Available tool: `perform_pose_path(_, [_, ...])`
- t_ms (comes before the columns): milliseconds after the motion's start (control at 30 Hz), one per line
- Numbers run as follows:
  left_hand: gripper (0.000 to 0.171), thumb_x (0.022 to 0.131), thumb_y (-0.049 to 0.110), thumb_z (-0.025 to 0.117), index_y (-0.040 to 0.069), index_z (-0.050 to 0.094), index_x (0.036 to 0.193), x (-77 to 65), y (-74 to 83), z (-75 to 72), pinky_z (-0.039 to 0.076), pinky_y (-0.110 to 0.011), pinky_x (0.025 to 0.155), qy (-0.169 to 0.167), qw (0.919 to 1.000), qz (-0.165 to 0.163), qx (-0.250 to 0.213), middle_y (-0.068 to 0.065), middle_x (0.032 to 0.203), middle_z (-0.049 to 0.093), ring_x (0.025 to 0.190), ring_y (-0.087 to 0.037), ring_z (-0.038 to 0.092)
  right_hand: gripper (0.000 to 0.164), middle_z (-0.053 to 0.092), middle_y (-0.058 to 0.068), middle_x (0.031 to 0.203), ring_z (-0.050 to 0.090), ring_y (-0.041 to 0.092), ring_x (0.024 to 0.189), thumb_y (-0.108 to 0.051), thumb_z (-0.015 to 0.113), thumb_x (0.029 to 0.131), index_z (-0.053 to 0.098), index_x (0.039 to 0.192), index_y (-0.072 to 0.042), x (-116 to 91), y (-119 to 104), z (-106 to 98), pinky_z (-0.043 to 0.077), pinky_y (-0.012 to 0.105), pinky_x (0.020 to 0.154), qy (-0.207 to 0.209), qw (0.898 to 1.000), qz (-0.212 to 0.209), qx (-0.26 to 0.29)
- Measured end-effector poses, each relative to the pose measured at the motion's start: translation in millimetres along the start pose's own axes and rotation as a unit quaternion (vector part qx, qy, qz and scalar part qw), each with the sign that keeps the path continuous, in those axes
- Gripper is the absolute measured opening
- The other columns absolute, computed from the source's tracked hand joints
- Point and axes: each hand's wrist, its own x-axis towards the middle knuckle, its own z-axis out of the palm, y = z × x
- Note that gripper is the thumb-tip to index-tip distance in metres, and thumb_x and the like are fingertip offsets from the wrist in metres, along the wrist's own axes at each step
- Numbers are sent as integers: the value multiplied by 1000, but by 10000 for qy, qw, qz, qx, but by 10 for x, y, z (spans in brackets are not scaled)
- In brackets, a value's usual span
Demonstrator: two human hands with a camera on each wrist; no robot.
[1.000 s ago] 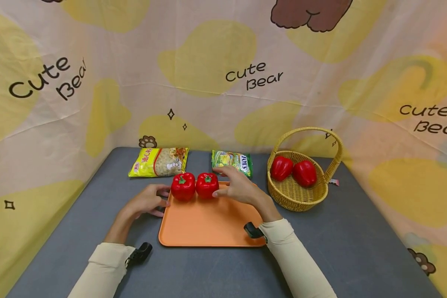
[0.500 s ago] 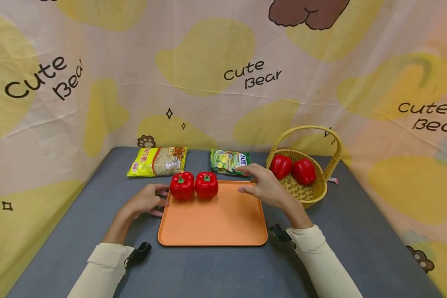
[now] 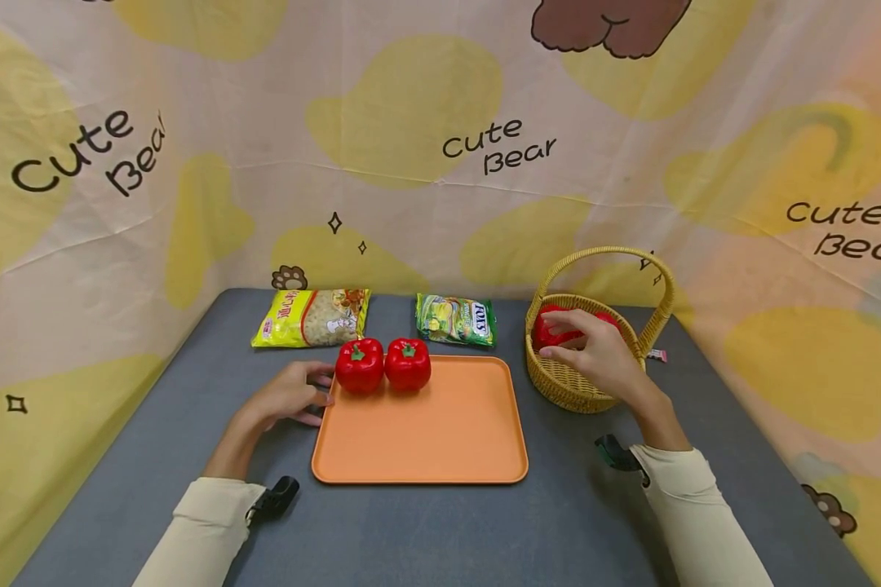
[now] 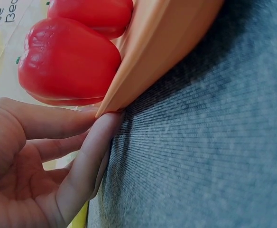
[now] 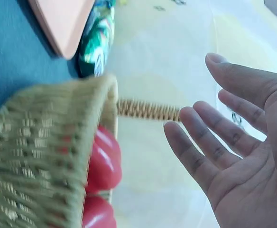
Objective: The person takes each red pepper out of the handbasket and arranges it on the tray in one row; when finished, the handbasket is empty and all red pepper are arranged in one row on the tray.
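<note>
Two red bell peppers, the left one [image 3: 360,368] and the right one [image 3: 409,367], stand side by side at the far left of an orange tray [image 3: 426,440]. My left hand [image 3: 288,395] pinches the tray's left edge between thumb and finger, beside the peppers; the left wrist view shows the grip at the tray's rim [image 4: 143,57]. Over the wicker basket [image 3: 568,398] is my right hand [image 3: 602,350], its fingers spread and holding nothing. Inside lie two more red peppers, one [image 5: 104,159] nearer the basket's far rim; the hand partly covers them in the head view.
A yellow bag of dry food [image 3: 312,318] and a green snack packet [image 3: 455,319] lie behind the tray. The basket's tall handle [image 3: 602,251] arches above it. A small pink wrapper [image 3: 657,355] lies right of the basket. A printed cloth [image 3: 411,163] hangs behind the table.
My right hand has moved away from the right pepper on the tray, travelling right to above the basket. The left hand stays at the tray's edge.
</note>
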Motion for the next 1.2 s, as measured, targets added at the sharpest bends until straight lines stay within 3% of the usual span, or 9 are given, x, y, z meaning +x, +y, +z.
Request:
perform_pose_path(133, [66, 97, 2, 67, -10, 40, 156, 13, -9, 0, 68, -41, 75, 18, 10000, -24, -25, -30, 144, 52, 103, -26, 67, 53, 70, 21, 130, 70, 41, 113, -15, 84, 92, 64, 141, -5, 16, 97, -139, 64, 45, 92, 81, 9990, 400, -188])
perform_pose_path(333, [67, 97, 2, 67, -12, 38, 156, 29, -38, 5, 68, -42, 74, 4, 9999, 98, -68, -32, 144, 51, 102, -25, 68, 59, 68, 23, 135, 65, 43, 123, -27, 80, 97, 59, 148, -7, 92, 216, -252, 53, 61, 104, 30, 9953, 937, -258])
perform_pose_path(433, [68, 97, 2, 66, -13, 37, 156, 34, -46, 4, 68, -43, 74, -3, 9999, 129, -56, -33, 144, 51, 103, -26, 68, 61, 66, 23, 140, 63, 42, 127, -32, 79, 97, 58, 148, -7, 146, 288, -280, 49, 62, 109, -30, 9935, 1124, -185])
perform_pose_path(700, [67, 96, 3, 67, -11, 39, 156, 30, -42, 4, 68, -41, 74, 46, 10000, 13, -2, -31, 144, 51, 101, -25, 68, 65, 60, 25, 147, 58, 43, 135, -32, 77, 99, 53, 153, -5, 330, 492, -322, 46, 62, 115, -359, 9909, 1300, 10])
perform_pose_path(1000, [67, 97, 2, 67, -13, 38, 155, 3, -34, -4, 68, -43, 73, -2, 9998, 213, -68, -33, 143, 52, 99, -24, 68, 68, 53, 31, 152, 51, 49, 141, -25, 74, 100, 45, 156, 1, 479, 631, -314, 40, 63, 120, -712, 9856, 1518, 209])
perform_pose_path(1200, [67, 97, 2, 67, -12, 38, 155, -21, -9, 2, 68, -43, 74, 11, 9999, 139, -44, -32, 143, 52, 100, -24, 68, 72, 49, 34, 154, 48, 53, 142, -24, 76, 99, 44, 157, 5, 539, 735, -278, 38, 64, 121, -887, 9851, 1474, 15])
